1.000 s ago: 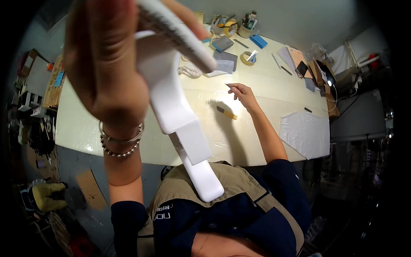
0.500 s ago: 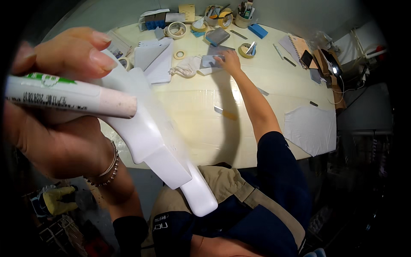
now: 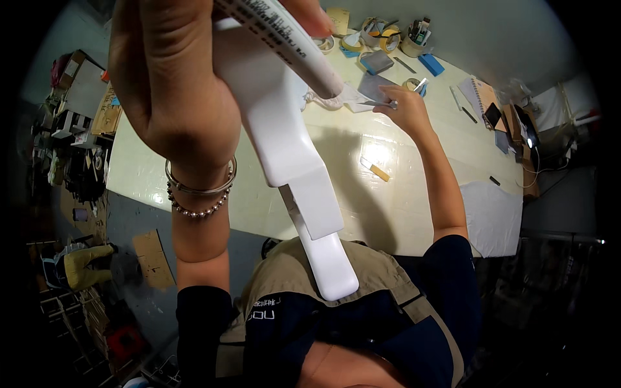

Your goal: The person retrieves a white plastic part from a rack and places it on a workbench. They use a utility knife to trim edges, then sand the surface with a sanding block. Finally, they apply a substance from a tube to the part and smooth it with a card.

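Observation:
Close in front of me, my left hand [image 3: 187,97] is wrapped round a smooth white moulded part [image 3: 284,142]. This part has a stepped block along it and a rounded lower end hanging in front of my apron. A white pen-shaped stick with a blunt, pale end [image 3: 304,55] is in the same hand, lying across the part. Over the table, my right hand [image 3: 411,111] pinches a thin grey piece [image 3: 380,103], seen nearly edge-on, perhaps a folded abrasive sheet. Beside its fingers lie a grey sheet [image 3: 372,84] and a crumpled white cloth [image 3: 326,101].
Rolls of tape [image 3: 352,42], a grey block [image 3: 376,63], a blue block [image 3: 431,63] and a cup of pens [image 3: 414,44] stand at the back. A yellow-handled cutter [image 3: 376,170] lies mid-table. A white cloth [image 3: 491,213] drapes the right front edge; a spiral notebook [image 3: 482,97] lies far right.
My left hand has moved right and turned upright with the white part and stick. My right hand has lifted the grey piece, which lay flat under its fingers. The view has shifted left.

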Available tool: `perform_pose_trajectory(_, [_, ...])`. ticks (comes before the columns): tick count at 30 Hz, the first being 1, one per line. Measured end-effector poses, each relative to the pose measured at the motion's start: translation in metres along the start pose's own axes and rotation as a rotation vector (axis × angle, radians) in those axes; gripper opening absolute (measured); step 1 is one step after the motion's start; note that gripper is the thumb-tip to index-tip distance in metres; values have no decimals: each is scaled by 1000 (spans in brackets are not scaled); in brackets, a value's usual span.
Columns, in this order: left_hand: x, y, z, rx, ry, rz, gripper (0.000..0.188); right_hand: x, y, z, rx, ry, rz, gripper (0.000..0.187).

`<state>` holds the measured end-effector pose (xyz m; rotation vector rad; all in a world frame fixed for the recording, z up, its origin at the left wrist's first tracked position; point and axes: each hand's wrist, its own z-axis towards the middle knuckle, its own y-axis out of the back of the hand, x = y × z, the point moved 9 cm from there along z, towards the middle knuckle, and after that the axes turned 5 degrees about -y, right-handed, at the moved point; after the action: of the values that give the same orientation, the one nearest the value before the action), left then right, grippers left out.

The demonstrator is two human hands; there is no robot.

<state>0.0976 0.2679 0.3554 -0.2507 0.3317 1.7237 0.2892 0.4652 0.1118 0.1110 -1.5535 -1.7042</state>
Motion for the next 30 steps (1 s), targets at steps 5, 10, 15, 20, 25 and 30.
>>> perform_pose_trajectory(5, [-20,2,-9,-14,-3,3,44,75,65,-58,-88,90,400,16])
perform_pose_trajectory(10, [-42,-11,-15,-9,-6,31,44,134,81,-97,54,101,734,26])
perform_pose_trajectory(15, [-48,-15,-24,-214,47,-80,53,209,114,-115,118,507,433,73])
perform_pose_trajectory(20, [-53,-18,-32,-364,190,-185,64,242,115,-120,62,626,388,53])
perform_pose_trajectory(25, [-54,-19,-35,-400,256,-225,68,251,108,-120,4,701,265,51])
perform_pose_trajectory(30, [-55,-16,-34,-332,219,-148,69,238,109,-124,66,548,311,50])
